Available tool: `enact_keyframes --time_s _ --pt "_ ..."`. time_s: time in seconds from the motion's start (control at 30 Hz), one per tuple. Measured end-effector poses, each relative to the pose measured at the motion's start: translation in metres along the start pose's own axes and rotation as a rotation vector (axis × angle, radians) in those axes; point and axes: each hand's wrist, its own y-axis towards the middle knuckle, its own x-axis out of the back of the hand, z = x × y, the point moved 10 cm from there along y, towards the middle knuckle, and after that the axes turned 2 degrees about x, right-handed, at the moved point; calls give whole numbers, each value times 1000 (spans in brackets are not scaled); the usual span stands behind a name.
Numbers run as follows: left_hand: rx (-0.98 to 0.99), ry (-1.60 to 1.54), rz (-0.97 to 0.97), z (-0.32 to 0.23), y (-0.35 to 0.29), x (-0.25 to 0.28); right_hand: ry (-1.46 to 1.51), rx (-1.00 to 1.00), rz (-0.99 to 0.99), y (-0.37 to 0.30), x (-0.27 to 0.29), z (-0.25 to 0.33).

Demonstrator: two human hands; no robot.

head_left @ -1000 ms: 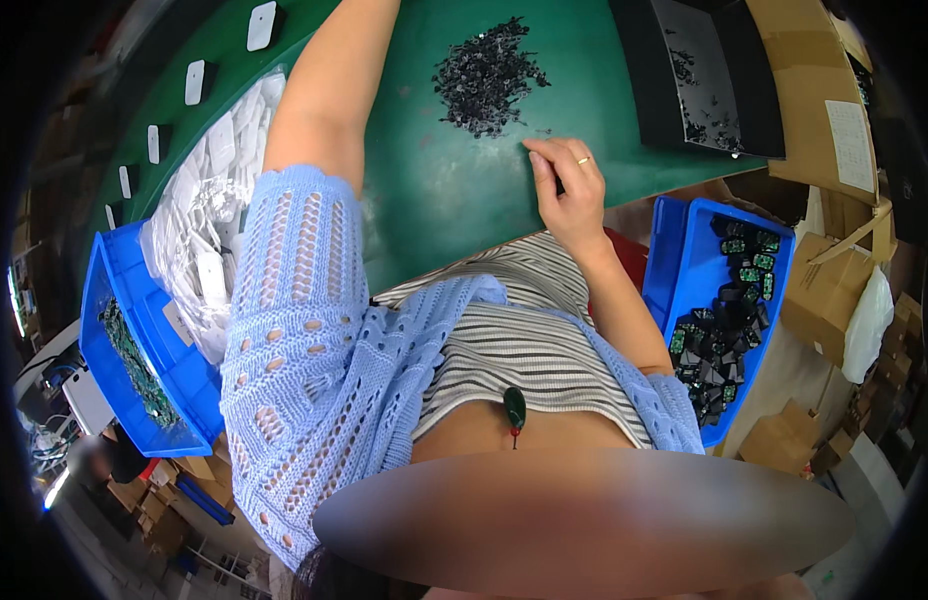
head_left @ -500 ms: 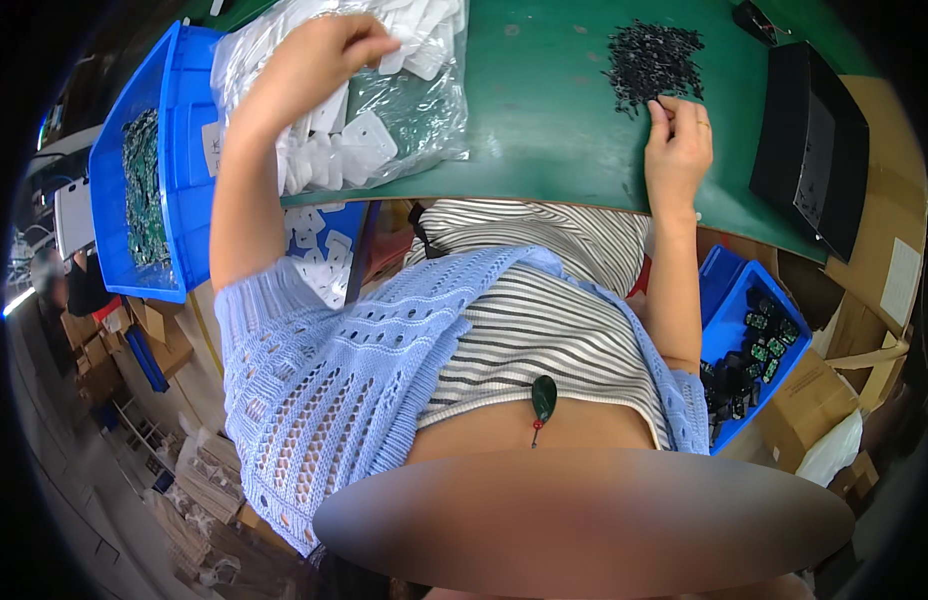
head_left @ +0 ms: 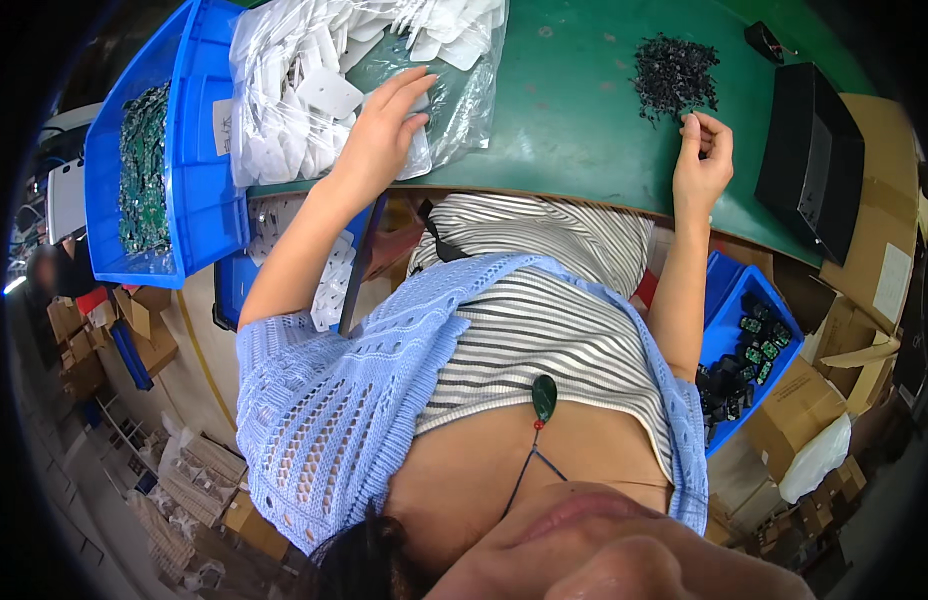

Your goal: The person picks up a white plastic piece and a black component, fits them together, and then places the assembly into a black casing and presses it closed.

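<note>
My left hand is over the near part of a clear plastic bag, its fingers stretched out and the thumb apart. White flat plastic pieces with rounded corners fill much of the bag, and one pale piece lies just below the thumb. On the right, my right hand has its thumb and forefinger pressed together at the near edge of a pile of small black parts. Whatever is in that pinch is too small to make out.
A blue bin of green circuit boards stands left of the bag. Right of the pile sits a black box, beside cardboard. Below the green table are a blue bin of black-and-green pieces and white pieces in a blue tray.
My left hand has come from the far part of the bag toward its near side, and its curled fingers have straightened. My right hand stays by the black pile. The whole view has shifted slightly.
</note>
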Motion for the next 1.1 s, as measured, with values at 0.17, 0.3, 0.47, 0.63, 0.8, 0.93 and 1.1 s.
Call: enact_keyframes --time_s 0.17,0.3,0.47,0.63,0.8,0.93,1.1 --pt "22 154 -121 -4 9 34 -17 -74 27 1 3 -9" --pt "4 327 -24 -6 3 13 54 -103 23 1 2 -13" --pt "30 258 26 13 20 3 324 -125 17 -1 4 -16" --pt "41 107 1 51 19 13 778 -326 60 -5 -6 -19" --pt "418 -634 -195 32 33 20 835 -353 129 -9 -10 2" --pt "262 -776 51 -60 59 -16 696 -262 201 -16 -10 44" --pt "98 -823 82 -127 72 -41 681 -108 282 -29 -10 82"
